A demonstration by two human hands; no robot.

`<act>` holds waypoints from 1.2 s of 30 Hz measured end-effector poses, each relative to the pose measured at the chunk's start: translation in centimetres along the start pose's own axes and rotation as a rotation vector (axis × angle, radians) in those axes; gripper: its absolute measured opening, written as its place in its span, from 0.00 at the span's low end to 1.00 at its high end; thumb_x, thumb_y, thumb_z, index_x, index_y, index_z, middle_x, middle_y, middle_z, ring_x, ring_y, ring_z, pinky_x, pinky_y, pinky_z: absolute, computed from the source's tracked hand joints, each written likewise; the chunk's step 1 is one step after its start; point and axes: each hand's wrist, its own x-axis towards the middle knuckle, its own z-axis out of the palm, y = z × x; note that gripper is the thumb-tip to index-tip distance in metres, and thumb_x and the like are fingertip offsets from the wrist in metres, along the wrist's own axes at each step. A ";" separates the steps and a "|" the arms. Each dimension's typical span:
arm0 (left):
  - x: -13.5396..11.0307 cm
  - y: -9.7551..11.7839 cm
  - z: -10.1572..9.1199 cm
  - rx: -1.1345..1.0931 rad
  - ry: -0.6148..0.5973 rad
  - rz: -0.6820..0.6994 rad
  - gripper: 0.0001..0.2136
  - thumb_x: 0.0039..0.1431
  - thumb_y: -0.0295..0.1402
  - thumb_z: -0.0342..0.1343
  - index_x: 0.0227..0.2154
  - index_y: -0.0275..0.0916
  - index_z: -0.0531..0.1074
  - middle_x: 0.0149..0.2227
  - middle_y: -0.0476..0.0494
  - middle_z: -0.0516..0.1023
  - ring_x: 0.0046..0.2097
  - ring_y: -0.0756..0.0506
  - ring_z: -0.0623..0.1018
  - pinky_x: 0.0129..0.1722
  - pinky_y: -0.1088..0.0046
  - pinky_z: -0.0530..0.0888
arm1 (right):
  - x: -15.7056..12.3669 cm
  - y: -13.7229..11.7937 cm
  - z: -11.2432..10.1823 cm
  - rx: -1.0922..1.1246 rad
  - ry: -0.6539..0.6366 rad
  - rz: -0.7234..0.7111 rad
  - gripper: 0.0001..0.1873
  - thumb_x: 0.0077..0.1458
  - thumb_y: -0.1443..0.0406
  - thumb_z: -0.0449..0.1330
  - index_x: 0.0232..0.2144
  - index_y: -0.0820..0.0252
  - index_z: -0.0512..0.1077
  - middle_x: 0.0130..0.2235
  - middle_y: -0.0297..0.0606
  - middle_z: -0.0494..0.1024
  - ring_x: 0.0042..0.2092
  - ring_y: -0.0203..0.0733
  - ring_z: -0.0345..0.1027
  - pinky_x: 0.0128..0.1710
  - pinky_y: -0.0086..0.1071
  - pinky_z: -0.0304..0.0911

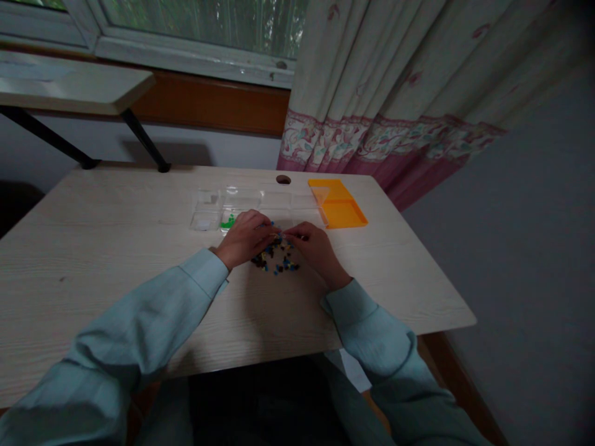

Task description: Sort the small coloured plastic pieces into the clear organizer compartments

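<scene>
A heap of small beads, dark, blue and yellow, lies on the pale wooden table. My left hand rests on the heap's left edge, fingers curled in a pinch. My right hand sits at the heap's right, fingertips pinched and nearly touching the left hand's. What either pinch holds is too small to make out. Just behind my hands stands a clear compartment box; one compartment holds green beads.
An orange lid lies at the box's right end. A cable hole sits near the table's far edge. A shelf on black legs stands back left, a curtain hangs back right. The table's right edge drops off beside the wall.
</scene>
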 end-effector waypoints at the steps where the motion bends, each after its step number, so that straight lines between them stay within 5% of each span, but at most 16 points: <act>1: 0.0 0.0 0.0 0.000 -0.008 -0.007 0.11 0.66 0.40 0.52 0.45 0.46 0.77 0.41 0.43 0.75 0.45 0.42 0.71 0.45 0.62 0.66 | 0.0 0.0 0.1 0.000 0.001 -0.004 0.07 0.53 0.61 0.65 0.32 0.57 0.81 0.33 0.37 0.78 0.34 0.37 0.69 0.35 0.32 0.63; 8: 0.0 0.1 -0.1 0.007 -0.011 -0.018 0.10 0.65 0.40 0.53 0.37 0.44 0.78 0.41 0.43 0.76 0.45 0.43 0.70 0.46 0.62 0.65 | -0.1 0.0 0.1 -0.091 -0.025 -0.081 0.08 0.58 0.62 0.61 0.36 0.56 0.81 0.35 0.37 0.78 0.38 0.38 0.70 0.40 0.32 0.64; 19: -0.1 -0.5 -0.2 0.058 0.139 -0.222 0.10 0.65 0.39 0.53 0.37 0.42 0.78 0.38 0.43 0.76 0.44 0.42 0.69 0.44 0.61 0.66 | -0.3 0.7 0.6 -0.611 -0.090 -0.186 0.09 0.59 0.62 0.61 0.39 0.55 0.81 0.39 0.42 0.76 0.44 0.45 0.65 0.45 0.38 0.57; 36: -0.3 -1.2 0.3 0.089 0.145 -0.269 0.11 0.65 0.39 0.53 0.38 0.43 0.79 0.38 0.42 0.75 0.44 0.42 0.69 0.44 0.61 0.67 | -0.3 -0.1 0.3 -0.495 -0.049 -0.185 0.07 0.58 0.65 0.62 0.35 0.57 0.81 0.37 0.40 0.78 0.42 0.44 0.67 0.45 0.37 0.59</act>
